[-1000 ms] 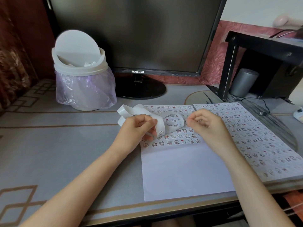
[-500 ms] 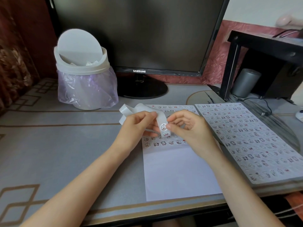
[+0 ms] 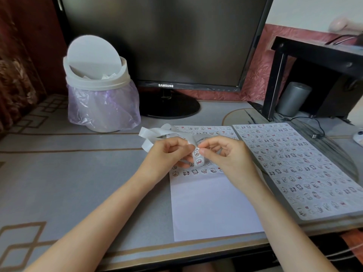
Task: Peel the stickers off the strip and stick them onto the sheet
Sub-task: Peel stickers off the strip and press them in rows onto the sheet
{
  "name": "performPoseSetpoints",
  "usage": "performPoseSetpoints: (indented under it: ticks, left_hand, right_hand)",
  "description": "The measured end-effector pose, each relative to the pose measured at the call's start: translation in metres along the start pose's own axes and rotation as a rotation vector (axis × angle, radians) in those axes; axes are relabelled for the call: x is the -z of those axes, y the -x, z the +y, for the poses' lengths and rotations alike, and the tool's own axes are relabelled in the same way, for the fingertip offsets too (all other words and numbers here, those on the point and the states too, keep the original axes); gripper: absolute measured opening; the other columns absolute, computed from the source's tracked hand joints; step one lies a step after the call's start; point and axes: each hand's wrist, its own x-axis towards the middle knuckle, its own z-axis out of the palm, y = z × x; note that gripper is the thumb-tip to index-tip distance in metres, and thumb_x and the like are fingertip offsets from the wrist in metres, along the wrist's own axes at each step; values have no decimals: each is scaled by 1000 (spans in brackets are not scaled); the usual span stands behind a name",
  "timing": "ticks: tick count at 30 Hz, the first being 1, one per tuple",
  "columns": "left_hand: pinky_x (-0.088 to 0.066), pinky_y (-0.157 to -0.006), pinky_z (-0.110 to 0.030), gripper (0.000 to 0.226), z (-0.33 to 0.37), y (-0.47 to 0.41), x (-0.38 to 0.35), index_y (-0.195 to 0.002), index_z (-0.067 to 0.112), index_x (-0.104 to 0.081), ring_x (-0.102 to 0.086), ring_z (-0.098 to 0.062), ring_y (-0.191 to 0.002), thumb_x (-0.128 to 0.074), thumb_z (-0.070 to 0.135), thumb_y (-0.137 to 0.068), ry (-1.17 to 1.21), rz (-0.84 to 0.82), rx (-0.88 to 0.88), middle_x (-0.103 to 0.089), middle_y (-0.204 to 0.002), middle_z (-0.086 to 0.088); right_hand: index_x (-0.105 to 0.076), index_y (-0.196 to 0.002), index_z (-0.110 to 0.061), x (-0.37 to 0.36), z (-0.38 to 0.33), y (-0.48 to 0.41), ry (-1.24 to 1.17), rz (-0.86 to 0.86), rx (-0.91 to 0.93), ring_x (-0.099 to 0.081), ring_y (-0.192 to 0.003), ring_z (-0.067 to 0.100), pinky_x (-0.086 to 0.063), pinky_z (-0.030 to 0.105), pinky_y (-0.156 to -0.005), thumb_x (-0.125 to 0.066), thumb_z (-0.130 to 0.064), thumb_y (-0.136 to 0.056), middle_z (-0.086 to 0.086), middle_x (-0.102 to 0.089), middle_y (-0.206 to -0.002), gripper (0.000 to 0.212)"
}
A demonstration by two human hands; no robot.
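Observation:
A long white sticker strip point(image 3: 157, 134) loops over the desk, its end with small cartoon stickers bent down between my hands. My left hand point(image 3: 167, 156) pinches the strip just above that end. My right hand point(image 3: 224, 156) has thumb and forefinger closed on a sticker point(image 3: 197, 153) at the strip's end. Under both hands lies a white sheet point(image 3: 212, 205) whose upper part carries rows of stickers and whose lower half is blank.
A second sheet point(image 3: 294, 167) full of stickers lies to the right. A white swing-lid bin point(image 3: 98, 89) in a purple bag stands at back left, a black monitor point(image 3: 163, 42) behind. A black shelf point(image 3: 318, 61) and grey cylinder point(image 3: 294, 99) are at back right.
My right hand came from above the sheet leftward to the strip and closed its fingertips on a sticker. My left hand has kept hold of the strip.

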Motion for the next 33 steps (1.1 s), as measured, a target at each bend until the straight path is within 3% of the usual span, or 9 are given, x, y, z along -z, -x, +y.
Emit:
performPoseSetpoints:
  ticks: [3, 5, 12, 19, 21, 24, 27, 33]
  left_hand:
    - [-57, -69, -24, 12, 0, 0, 0, -86, 0, -65, -66, -12, -67, -60, 10, -90, -1, 2, -3, -67, -72, -9]
    - [-58, -68, -24, 12, -1, 0, 0, -85, 0, -65, -66, -12, -68, -60, 10, -89, 9, 0, 5, -67, -71, -9]
    - [-59, -68, -28, 14, 1, 2, -1, -85, 0, -66, -66, -9, -67, -60, 12, -90, -17, -4, 17, -67, -68, -4]
    - [-59, -65, -28, 16, 0, 2, 0, -85, -4, -64, -66, -11, -65, -59, 11, -91, -29, 21, 34, -66, -65, -3]
    - [-59, -66, -27, 15, 0, 1, 0, -79, 1, -63, -66, -11, -63, -59, 10, -91, -32, 31, 40, -67, -64, -2]
    - [-57, -67, -25, 16, -2, 0, 0, -76, 4, -62, -66, -11, -63, -59, 10, -91, -46, 29, 49, -67, -65, -2]
    - [-56, -69, -24, 17, -3, 0, 0, -75, 4, -62, -65, -11, -62, -59, 11, -91, -85, 14, 64, -67, -67, -5]
    - [-55, -77, -26, 19, -6, 0, 1, -72, 8, -62, -64, -17, -68, -61, 14, -90, -128, 28, 83, -68, -68, -5]
  right_hand:
    - [-69, -77, -26, -1, -1, 1, 15, -10, -7, -50, -59, -1, -38, 12, -56, -72, -7, -80, -18, -64, -66, 19]
    - [-68, -77, -24, -1, -2, 1, 24, -6, -12, -48, -55, -2, -34, 8, -51, -71, -7, -80, -21, -61, -63, 17]
    - [-67, -82, -20, -1, 1, 3, 117, -34, 4, -48, -54, -4, -31, 10, -50, -67, -11, -84, -23, -58, -66, 9]
    - [-64, -80, -19, 5, 0, 6, 69, -93, 37, -51, -68, -2, -34, 10, -58, -64, -7, -86, -20, -58, -81, 14]
    - [-65, -81, -18, 14, -1, 7, 47, -57, 0, -50, -61, -6, -35, 7, -57, -65, -7, -86, -24, -61, -75, 12]
    - [-69, -82, -15, 37, 3, 6, -16, 48, -140, -54, -62, -3, -42, 7, -63, -67, -8, -84, -12, -65, -71, 8]
    - [-70, -84, -12, 59, 9, 8, -10, 93, -301, -52, -51, -3, -38, 3, -52, -68, -8, -83, 0, -64, -69, 4]
    - [-71, -84, -7, 83, 28, 16, 57, 131, -456, -45, -48, 6, -32, 4, -41, -70, -8, -81, -11, -56, -43, 3]
